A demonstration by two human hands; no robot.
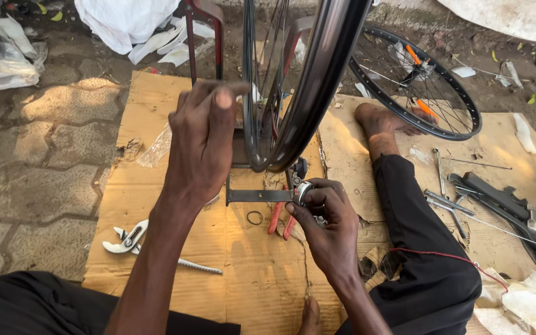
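Bicycle rim (317, 80) in stand: we steady it with spread left hand (201, 146) while right hand (327, 223) pinches the adjuster knob (304, 191); turn gently.

One head-worn camera looks steeply down, close over the cardboard (175, 248) work area.

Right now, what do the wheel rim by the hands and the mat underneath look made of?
The wheel rim looks like dark, glossy metal, since light streaks along its curve. The mat looks like plain brown cardboard: matte, creased, torn at the edges.
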